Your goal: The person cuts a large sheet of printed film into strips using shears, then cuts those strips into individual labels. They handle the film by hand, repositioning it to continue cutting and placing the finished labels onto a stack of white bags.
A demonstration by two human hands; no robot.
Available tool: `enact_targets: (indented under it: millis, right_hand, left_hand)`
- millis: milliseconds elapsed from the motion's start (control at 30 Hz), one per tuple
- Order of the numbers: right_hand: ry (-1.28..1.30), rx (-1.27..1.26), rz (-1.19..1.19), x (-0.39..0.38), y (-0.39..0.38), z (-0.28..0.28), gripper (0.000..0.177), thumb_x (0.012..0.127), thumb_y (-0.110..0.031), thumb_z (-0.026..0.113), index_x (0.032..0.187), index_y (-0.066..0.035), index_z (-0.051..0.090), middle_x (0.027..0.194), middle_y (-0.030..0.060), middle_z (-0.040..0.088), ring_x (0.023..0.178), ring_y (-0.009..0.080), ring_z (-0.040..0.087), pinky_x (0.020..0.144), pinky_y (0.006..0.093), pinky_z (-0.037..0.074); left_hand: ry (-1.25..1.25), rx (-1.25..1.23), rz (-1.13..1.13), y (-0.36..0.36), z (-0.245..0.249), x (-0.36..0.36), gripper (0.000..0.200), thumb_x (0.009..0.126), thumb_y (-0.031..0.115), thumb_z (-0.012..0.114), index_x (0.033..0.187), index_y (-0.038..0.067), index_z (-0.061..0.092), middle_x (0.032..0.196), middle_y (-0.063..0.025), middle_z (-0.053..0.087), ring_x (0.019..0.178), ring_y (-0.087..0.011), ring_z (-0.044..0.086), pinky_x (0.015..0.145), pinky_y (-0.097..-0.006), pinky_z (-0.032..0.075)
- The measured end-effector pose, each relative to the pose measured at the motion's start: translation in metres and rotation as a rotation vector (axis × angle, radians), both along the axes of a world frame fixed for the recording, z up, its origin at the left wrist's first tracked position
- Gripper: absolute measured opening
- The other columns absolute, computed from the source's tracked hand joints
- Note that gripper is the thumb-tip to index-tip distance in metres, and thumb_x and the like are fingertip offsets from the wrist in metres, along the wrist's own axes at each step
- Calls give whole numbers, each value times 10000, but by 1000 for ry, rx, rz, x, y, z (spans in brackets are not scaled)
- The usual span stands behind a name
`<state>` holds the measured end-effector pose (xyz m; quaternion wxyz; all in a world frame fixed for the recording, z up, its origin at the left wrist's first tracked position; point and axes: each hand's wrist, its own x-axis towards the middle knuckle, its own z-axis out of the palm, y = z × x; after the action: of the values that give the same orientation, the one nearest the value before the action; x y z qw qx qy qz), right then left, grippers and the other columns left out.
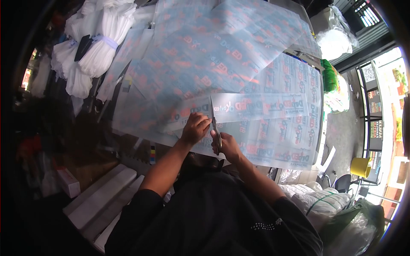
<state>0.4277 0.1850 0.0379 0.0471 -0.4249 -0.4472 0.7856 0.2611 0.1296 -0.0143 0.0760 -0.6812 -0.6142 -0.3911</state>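
My right hand (228,148) grips a pair of scissors (219,140), whose blades point away from me and meet a translucent printed strip (260,106). Left of the blades, my left hand (197,127) pinches the strip by its near edge. Red and grey lettering runs along the strip, and a cut line shows above the scissors. Beneath lie larger translucent sheets (290,141) with the same print, spread across the table. How far apart the blades stand is hard to make out.
Bundled white material (100,55) tied with a band sits at the far left. Long white boxes (100,198) lie at lower left. Wrapped white sacks (326,200) are at lower right, near a yellow bucket (361,167). A green-and-white bag (335,87) stands past the table's right edge.
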Motion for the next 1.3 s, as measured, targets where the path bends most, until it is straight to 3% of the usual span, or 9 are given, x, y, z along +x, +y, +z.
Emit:
enact_targets:
  millis: [133, 267, 400, 500, 600, 667, 767, 900, 1300]
  right_hand:
    - [108, 104, 14, -13, 9, -17, 475, 840, -463, 631, 738, -8, 536, 612, 48, 544, 520, 125, 525, 488, 266, 428]
    - [-13, 255, 129, -3, 17, -9, 402, 877, -387, 610, 809, 4, 545, 655, 33, 535, 563, 98, 513, 522, 252, 434]
    - [88, 163, 13, 56, 13, -9, 449, 839, -418, 645, 800, 19, 551, 682, 63, 574, 585, 107, 543, 532, 264, 440]
    - [-17, 198, 43, 114, 9, -23, 476, 837, -444, 637, 844, 24, 550, 705, 60, 576, 600, 114, 554, 549, 269, 446]
    - [-122, 217, -50, 162, 5, -38, 484, 848, -457, 615, 867, 22, 547, 703, 59, 567, 602, 128, 555, 561, 277, 450]
    - [-130, 150, -252, 181, 7, -30, 472, 867, -456, 583, 865, 15, 548, 698, 67, 562, 597, 141, 554, 558, 285, 452]
    - [-58, 107, -267, 208, 20, -31, 461, 885, -463, 550, 856, -3, 545, 697, 72, 550, 584, 148, 552, 538, 289, 453]
    - [-16, 63, -258, 223, 31, -36, 461, 890, -476, 533, 833, -18, 536, 693, 71, 541, 573, 155, 554, 521, 291, 456]
    - [47, 54, -236, 232, 50, -44, 497, 896, -502, 499, 793, -17, 530, 696, 79, 540, 576, 160, 558, 534, 296, 454]
  left_hand:
    - [3, -9, -10, -7, 7, -2, 219, 659, 28, 689, 863, 41, 612, 871, -72, 568, 857, -268, 560, 769, -398, 440]
    - [73, -100, 66, -14, 4, 0, 168, 686, 21, 677, 842, 49, 621, 847, -55, 562, 867, -246, 552, 783, -387, 434]
    - [47, -286, 64, -18, 6, 2, 241, 675, 158, 726, 875, 78, 619, 922, -58, 561, 914, -252, 527, 835, -399, 408]
    - [31, -275, 42, -9, 2, 10, 342, 671, 227, 743, 943, 75, 602, 973, -66, 549, 957, -258, 514, 856, -402, 397]
    - [7, -286, 38, 11, -2, 24, 384, 693, 225, 737, 1008, 66, 583, 1013, -79, 548, 998, -270, 510, 879, -404, 393]
    - [-7, -296, 6, 25, -3, 36, 407, 702, 232, 736, 1037, 64, 576, 1043, -94, 542, 1031, -280, 500, 900, -410, 387]
    - [-12, -333, -45, 43, -2, 51, 450, 715, 243, 735, 1089, 63, 563, 1112, -121, 524, 1097, -304, 475, 942, -417, 376]
    - [7, -384, -105, 63, -2, 67, 514, 720, 250, 737, 1153, 62, 534, 1200, -150, 490, 1157, -330, 443, 980, -421, 362]
    - [-18, -433, -171, 112, -10, 102, 526, 750, 275, 711, 1188, 56, 519, 1247, -151, 450, 1197, -329, 406, 1025, -436, 323]
